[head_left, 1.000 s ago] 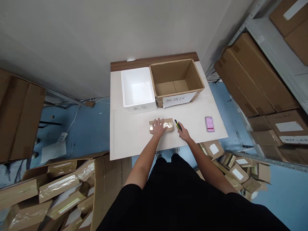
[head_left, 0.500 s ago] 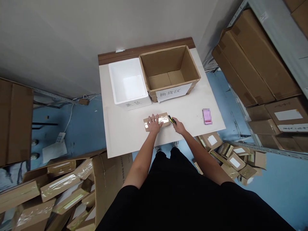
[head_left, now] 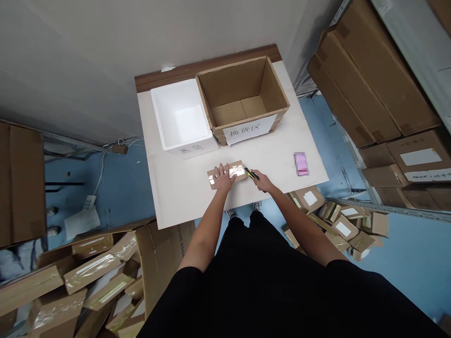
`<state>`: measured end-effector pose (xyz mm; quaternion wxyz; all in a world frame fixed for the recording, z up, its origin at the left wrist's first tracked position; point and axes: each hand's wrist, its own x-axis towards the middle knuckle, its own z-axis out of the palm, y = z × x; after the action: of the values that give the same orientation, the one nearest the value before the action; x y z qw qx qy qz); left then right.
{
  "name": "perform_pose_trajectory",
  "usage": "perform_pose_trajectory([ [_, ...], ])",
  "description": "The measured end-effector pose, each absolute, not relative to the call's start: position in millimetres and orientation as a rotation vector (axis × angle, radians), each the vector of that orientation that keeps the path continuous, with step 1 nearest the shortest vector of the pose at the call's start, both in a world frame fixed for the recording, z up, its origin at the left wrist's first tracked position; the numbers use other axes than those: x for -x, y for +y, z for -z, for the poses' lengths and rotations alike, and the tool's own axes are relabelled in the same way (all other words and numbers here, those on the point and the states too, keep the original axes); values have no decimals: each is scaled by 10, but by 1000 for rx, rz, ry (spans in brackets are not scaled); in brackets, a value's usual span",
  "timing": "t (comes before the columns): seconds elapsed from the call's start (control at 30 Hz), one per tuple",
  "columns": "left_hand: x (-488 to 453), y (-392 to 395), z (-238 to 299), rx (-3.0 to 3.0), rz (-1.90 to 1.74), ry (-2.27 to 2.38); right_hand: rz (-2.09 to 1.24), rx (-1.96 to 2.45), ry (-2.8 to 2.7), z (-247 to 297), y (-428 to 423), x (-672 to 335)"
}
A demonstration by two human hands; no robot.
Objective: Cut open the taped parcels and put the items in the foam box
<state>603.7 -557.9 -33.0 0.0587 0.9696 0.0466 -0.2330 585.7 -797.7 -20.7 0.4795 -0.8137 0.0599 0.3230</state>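
A small taped cardboard box lies flat on the white tabletop, with shiny tape along its top. Spread over the left part of the box is my left hand, open, its fingers pressing on the top. My right hand is closed around a black and yellow utility knife. The knife's front end is at the right end of the box; whether the blade touches the cardboard I cannot tell.
Behind stand a white foam box and an open carton with a handwritten label. A blurred pink item lies at the right. A large carton of parcels stands lower left; several parcels lie on the floor right, beside shelving.
My right hand and the knife have shifted slightly down relative to the box end. The left hand stays on the box. The whole view has moved a little.
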Motion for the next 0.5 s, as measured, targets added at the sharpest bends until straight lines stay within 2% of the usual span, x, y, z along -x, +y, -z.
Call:
perform_pose_trajectory([
  [0.23,-6069,-5564,299,-2921,732,141,-845,2042,107,155,-8131,-5707],
  [0.37,-6095,-5623,250,-2933,734,192,-669,2072,231,178,-8073,-5693],
  [0.5,-6012,-5684,177,-2884,761,315,-497,2078,434,282,-7669,-5769],
])
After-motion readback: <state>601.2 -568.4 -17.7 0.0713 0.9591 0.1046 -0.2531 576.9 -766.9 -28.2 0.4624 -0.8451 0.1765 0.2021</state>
